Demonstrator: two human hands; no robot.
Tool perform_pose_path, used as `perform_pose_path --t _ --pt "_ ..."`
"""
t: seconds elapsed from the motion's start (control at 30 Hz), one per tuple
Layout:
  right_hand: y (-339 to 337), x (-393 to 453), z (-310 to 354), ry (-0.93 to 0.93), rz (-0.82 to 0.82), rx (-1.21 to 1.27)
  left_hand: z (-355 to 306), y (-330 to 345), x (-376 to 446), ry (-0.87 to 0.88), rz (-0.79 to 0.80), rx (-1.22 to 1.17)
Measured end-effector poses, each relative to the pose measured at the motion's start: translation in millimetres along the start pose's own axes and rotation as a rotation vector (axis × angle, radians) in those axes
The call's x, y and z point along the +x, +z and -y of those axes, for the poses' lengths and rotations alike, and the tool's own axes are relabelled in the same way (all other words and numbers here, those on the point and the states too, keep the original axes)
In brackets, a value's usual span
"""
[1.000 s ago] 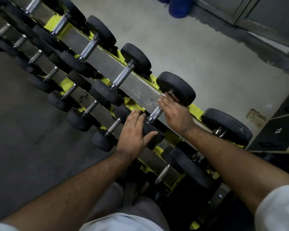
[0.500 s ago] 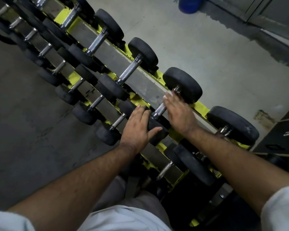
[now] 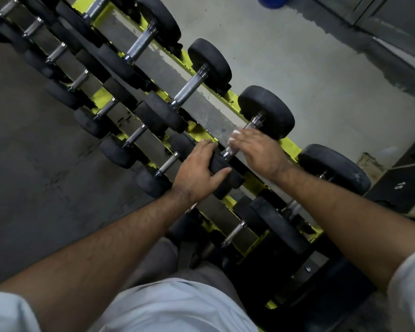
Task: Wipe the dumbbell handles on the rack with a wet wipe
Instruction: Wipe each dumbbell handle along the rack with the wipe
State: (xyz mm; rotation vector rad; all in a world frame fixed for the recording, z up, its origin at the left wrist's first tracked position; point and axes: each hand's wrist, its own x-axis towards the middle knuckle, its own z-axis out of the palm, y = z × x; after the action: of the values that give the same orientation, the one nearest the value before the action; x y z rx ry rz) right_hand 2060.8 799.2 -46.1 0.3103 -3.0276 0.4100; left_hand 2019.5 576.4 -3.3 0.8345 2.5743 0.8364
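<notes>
A yellow and grey rack runs diagonally and carries several black dumbbells with chrome handles. My right hand lies over the chrome handle of one top-row dumbbell, with a white wet wipe showing at its fingertips. The far black head of that dumbbell stands just beyond the hand. My left hand rests flat on the near black head of the same dumbbell, thumb wrapped along its side. Most of the handle is hidden under my right hand.
Another large dumbbell sits to the right on the top row, with smaller ones on lower rows at left. Grey concrete floor lies beyond the rack. A black box marked 15 stands at right, a blue object at top.
My right hand has slid down the handle toward the near head, so the chrome by the far head now shows. The left hand stays on the near head.
</notes>
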Motion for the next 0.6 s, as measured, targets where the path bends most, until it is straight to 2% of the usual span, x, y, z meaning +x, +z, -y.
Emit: perform_pose_path --t 0.07,0.23,0.37,0.53,0.6 --pt "-4 1 4 0.126 -0.035 -0.025 4 -5 3 0.015 0.004 -0.003" --pt "6 0 14 -0.135 0.076 -0.014 8 -12 8 0.029 0.068 -0.052" --pt "-11 1 7 0.081 0.068 -0.032 12 -10 10 0.039 0.076 -0.024" --pt "-12 5 15 -0.083 0.249 -0.067 14 -8 9 0.06 0.071 0.001" --pt "-20 11 7 0.042 0.214 -0.098 17 -11 11 0.077 0.096 0.012"
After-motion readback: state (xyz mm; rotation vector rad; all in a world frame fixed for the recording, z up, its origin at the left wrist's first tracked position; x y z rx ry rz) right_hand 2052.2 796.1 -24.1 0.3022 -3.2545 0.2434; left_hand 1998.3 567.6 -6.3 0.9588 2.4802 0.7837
